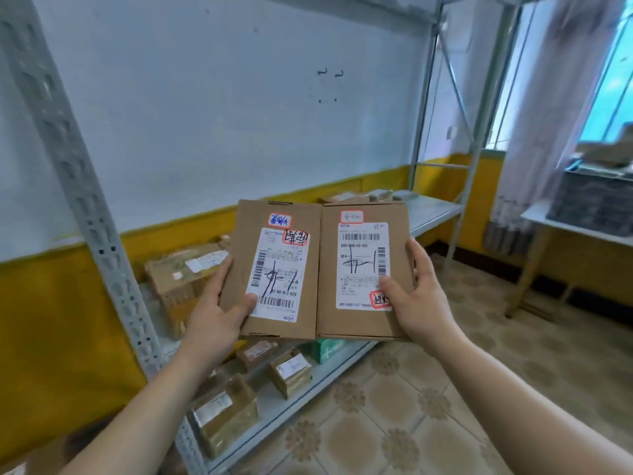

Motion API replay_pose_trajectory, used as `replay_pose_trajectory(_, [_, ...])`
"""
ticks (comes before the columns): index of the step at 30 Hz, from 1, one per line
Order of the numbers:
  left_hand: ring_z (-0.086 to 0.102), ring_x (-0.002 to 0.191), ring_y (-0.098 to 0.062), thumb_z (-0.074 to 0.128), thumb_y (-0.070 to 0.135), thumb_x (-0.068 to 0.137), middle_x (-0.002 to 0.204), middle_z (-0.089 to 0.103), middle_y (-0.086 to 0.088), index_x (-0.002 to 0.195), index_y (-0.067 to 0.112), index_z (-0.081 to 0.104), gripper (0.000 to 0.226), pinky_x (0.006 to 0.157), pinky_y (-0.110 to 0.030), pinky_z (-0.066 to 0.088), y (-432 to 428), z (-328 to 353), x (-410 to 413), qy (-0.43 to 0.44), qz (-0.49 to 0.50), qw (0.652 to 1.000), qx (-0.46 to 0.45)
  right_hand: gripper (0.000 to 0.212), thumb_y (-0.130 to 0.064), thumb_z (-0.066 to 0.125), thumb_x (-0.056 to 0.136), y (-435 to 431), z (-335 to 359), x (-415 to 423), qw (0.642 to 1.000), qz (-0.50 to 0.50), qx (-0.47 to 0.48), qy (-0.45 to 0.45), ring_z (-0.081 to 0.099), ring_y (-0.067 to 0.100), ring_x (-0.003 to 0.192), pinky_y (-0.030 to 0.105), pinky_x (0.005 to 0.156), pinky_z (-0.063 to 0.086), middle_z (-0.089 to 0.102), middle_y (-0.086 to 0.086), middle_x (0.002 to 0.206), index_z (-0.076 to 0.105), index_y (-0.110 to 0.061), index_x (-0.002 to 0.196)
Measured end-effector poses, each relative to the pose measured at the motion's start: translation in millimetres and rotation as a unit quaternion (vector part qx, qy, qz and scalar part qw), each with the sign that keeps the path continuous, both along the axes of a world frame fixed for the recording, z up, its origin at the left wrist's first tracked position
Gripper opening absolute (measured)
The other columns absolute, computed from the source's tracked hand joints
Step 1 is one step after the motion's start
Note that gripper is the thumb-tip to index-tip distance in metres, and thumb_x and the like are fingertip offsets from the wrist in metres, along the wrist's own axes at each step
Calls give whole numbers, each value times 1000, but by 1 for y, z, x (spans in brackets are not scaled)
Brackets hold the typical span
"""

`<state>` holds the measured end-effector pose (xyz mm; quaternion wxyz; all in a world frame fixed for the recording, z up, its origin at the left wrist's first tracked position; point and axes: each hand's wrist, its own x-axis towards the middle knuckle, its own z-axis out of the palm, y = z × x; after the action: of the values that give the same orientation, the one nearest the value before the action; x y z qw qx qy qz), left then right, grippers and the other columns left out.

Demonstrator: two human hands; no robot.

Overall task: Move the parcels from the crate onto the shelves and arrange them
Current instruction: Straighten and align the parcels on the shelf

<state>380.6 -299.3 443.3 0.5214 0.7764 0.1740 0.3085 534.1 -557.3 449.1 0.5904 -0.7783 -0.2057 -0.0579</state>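
The left hand (219, 313) grips the left box (274, 269) and the right hand (416, 299) grips the right box (363, 269). Most fingers (222, 272) hide behind them, only thumbs (251, 299) show

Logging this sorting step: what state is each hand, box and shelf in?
Left hand: grips left cardboard box, thumb on label.
Right hand: grips right cardboard box, thumb on label.
Left cardboard box: closed, held up, label showing.
Right cardboard box: closed, held up, beside the left one.
Lower shelf: holds several taped parcels.
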Motion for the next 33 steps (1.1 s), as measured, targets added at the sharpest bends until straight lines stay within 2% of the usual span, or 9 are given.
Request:
replay_pose_trajectory(2, [55, 115, -18, 65, 26, 90, 125, 48, 21, 131, 62, 27, 66, 92, -49, 52, -5, -2, 35, 5, -21, 1000, -3, 78, -24, 68, 91, -11, -3, 24, 1000, -20, 4, 10, 49, -30, 88, -3, 57, 40, 41, -64, 92, 21, -44, 150])
replay_pose_trajectory(6, [61, 107, -20, 66, 26, 90, 127, 51, 15, 126, 69, 28, 68, 82, -48, 58, -6, -16, 107, 12, -51, 998, -29, 78, -27, 68, 91, -19, -9, 79, 999, -52, -1, 13, 51, -28, 90, -2, 57, 40, 42, -63, 93, 20, -46, 150])
replay_pose_trajectory(12, [66, 97, -18, 66, 24, 91, 124, 51, 12, 137, 58, 29, 68, 77, -41, 59, 5, -33, 234, 26, -72, 996, -53, 76, -24, 66, 93, -13, -7, 188, 995, -88, -25, 31, 52, -29, 85, -1, 54, 41, 43, -63, 87, 21, -44, 150])
replay_pose_trajectory(14, [66, 90, -9, 66, 25, 90, 117, 52, 18, 135, 60, 29, 68, 65, -27, 58, 8, -33, 269, 24, -80, 995, -51, 76, -27, 67, 92, -11, -4, 220, 994, -103, -34, 29, 55, -24, 87, 6, 55, 46, 42, -63, 89, 20, -50, 148])
replay_pose_trajectory(19, [65, 97, -15, 65, 21, 91, 114, 49, 23, 140, 54, 31, 68, 75, -41, 60, 9, -30, 345, 32, -107, 991, -67, 71, -32, 68, 89, -15, -6, 283, 989, -136, -35, 38, 64, -2, 93, 26, 73, 53, 46, -59, 91, 22, -66, 131])
replay_pose_trajectory(22, [63, 98, -8, 66, 23, 90, 121, 49, 19, 140, 54, 31, 69, 68, -27, 56, 5, -31, 380, 36, -108, 993, -44, 72, -33, 68, 88, -22, -9, 316, 987, -150, -39, 34, 63, 4, 97, 32, 77, 55, 49, -51, 93, 21, -64, 133])
replay_pose_trajectory(27, [66, 86, -1, 66, 22, 90, 114, 51, 25, 139, 55, 31, 69, 53, -13, 52, -3, -32, 431, 42, -106, 992, -58, 70, -36, 69, 87, -31, -17, 378, 988, -145, -27, 49, 66, 1, 90, 25, 69, 54, 54, -46, 93, 23, -68, 129])
replay_pose_trajectory(30, [61, 83, 14, 67, 20, 90, 110, 49, 34, 137, 56, 34, 67, 53, -7, 47, -12, -31, 458, 32, -88, 994, -48, 70, -37, 68, 87, -33, -19, 420, 991, -118, -20, 59, 68, 1, 86, 21, 62, 54, 57, -38, 98, 23, -68, 131])
replay_pose_trajectory(33, [61, 85, 9, 67, 22, 90, 109, 47, 36, 137, 56, 33, 67, 58, -10, 47, -24, -29, 483, 34, -55, 997, -40, 71, -35, 68, 89, -36, -17, 464, 995, -84, -30, 54, 67, -1, 83, 19, 60, 54, 58, -41, 93, 23, -64, 135])
